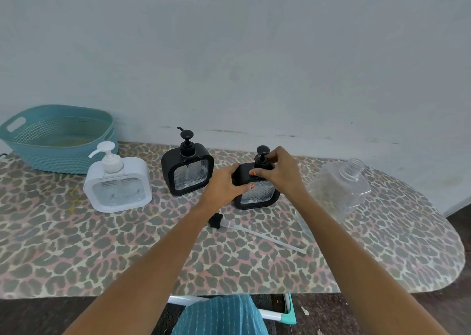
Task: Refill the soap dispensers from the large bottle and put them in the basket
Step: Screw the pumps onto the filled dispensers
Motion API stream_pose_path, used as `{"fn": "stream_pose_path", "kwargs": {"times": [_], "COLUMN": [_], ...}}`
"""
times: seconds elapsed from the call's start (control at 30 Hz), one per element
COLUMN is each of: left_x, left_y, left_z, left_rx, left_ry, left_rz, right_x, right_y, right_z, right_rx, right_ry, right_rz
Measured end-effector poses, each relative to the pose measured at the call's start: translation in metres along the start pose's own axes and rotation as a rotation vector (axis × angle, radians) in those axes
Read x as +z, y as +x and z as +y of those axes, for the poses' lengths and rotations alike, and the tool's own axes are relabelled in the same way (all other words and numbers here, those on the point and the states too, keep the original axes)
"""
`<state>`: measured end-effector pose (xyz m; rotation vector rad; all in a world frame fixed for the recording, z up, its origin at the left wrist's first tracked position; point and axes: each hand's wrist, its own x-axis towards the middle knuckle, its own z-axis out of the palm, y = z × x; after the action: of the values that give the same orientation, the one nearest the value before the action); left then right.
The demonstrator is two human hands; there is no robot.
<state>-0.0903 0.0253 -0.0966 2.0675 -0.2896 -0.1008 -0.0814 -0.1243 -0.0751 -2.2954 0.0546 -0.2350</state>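
**Toward the board's right end: hands at work on a pump**

Toward the right end of the board (127, 253), near its far edge, both hands are on the right dispenser (257, 194), a black one standing upright. The left hand (224, 185) grips its upper left corner, with the thumb across the front. The right hand (276, 167) is curled over the top, its fingers pinching round the base of the pump (262, 153). I take this as the pump being turned, but I can't tell whether on or off.

The bottle (341, 189) stands further right, uncapped and clear, and looks close to empty. A loose pump (254, 231) with a long tube lies near the board's middle, just in front of the hands.

The middle dispenser (187, 173) and white dispenser (117, 184) stand to the left with their pumps on. The basket (58, 156) sits at the far left corner, and I see no dispenser in it.

If the pump is going on, the next move calls for a firm seat. After that comes a steady upright carry across the other two dispensers to the basket.

I can read no brand, label or writing on anything.
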Motion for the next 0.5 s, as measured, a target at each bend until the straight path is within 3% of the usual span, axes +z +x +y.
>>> {"fn": "stream_pose_path", "kwargs": {"times": [0.17, 0.23, 0.37, 0.43, 0.5], "left_x": [-0.001, -0.001, 0.0, -0.001, -0.001], "left_y": [-0.001, -0.002, -0.003, -0.002, -0.002], "left_z": [0.003, 0.003, 0.002, 0.002, 0.003], "left_rx": [-0.008, -0.007, -0.009, -0.017, -0.017], "left_ry": [0.004, 0.01, 0.022, 0.018, 0.015], "left_rz": [-0.003, -0.003, 0.012, 0.01, 0.005], "right_x": [-0.016, -0.019, -0.01, -0.007, -0.012], "right_y": [0.005, 0.007, 0.008, 0.008, 0.005], "right_z": [-0.008, -0.008, -0.012, -0.01, -0.009], "right_rx": [0.065, 0.037, -0.035, -0.044, 0.002], "right_ry": [0.336, 0.294, -0.048, -0.012, 0.18], "right_rz": [-0.265, -0.257, -0.094, -0.152, -0.255]}}
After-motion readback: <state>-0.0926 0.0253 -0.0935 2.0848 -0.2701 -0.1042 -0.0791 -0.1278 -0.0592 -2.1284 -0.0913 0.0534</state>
